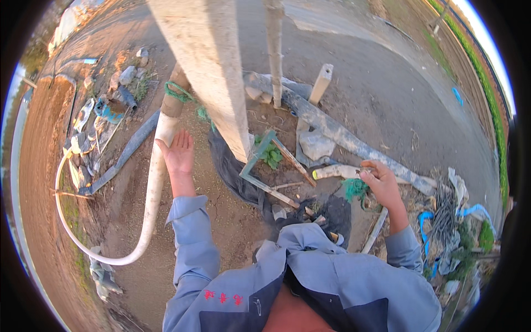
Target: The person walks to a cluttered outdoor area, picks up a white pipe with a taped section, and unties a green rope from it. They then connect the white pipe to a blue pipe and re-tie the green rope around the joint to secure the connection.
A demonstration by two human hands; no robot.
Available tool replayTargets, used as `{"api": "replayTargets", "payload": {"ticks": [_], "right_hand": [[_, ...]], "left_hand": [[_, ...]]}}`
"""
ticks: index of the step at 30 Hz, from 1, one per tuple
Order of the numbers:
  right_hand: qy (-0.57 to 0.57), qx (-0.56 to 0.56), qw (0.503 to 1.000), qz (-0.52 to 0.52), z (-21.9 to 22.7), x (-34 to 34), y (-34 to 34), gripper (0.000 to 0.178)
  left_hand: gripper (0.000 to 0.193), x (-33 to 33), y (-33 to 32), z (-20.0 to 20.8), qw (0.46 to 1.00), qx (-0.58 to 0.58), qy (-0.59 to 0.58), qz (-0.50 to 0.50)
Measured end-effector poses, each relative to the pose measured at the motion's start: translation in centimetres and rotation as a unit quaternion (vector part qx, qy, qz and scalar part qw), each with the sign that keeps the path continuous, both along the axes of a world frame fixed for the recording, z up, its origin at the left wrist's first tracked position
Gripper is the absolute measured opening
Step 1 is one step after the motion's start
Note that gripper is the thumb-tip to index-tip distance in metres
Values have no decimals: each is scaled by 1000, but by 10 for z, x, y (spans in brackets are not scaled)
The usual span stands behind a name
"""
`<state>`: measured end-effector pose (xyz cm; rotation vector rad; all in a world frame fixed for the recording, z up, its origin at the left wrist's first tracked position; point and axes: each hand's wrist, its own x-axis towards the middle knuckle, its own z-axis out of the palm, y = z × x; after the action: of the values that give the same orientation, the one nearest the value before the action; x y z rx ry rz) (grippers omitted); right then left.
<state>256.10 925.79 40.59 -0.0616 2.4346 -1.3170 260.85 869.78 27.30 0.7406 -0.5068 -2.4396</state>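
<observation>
My left hand [180, 154] is open, palm up and fingers together, touching or close beside a thick white pipe [160, 144]. Green twine [176, 93] is tied around that pipe's upper part, where it meets a brownish section by the concrete post [213, 66]. On the right, my right hand [383, 181] is closed, thumb and fingers pinched together. A small dark bit shows at its fingertips, too small to name. A tangle of green twine [355, 189] lies or hangs right beside the fingers; whether they grip it is unclear. Behind it is a pale hose [337, 171].
A teal-and-wood angled frame [257, 160] leans by the post near a green plant [271, 156]. Black sheeting [235, 171] lies on the ground. A long grey pipe [343, 130] runs diagonally on the right, past a stone [316, 145]. Debris [442, 216] with blue strips lies far right.
</observation>
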Motion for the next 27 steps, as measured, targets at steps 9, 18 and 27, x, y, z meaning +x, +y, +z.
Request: {"api": "replayTargets", "payload": {"ticks": [9, 18, 27], "right_hand": [[2, -12, 979, -203, -60, 95, 137, 39], [-61, 105, 958, -260, -87, 212, 216, 38], [-1, 110, 939, -326, -76, 209, 290, 37]], "left_hand": [[81, -8, -16, 96, 938, -339, 27, 65], [65, 57, 42, 9, 942, -315, -96, -69], [61, 100, 72, -38, 800, -510, -271, -160]]}}
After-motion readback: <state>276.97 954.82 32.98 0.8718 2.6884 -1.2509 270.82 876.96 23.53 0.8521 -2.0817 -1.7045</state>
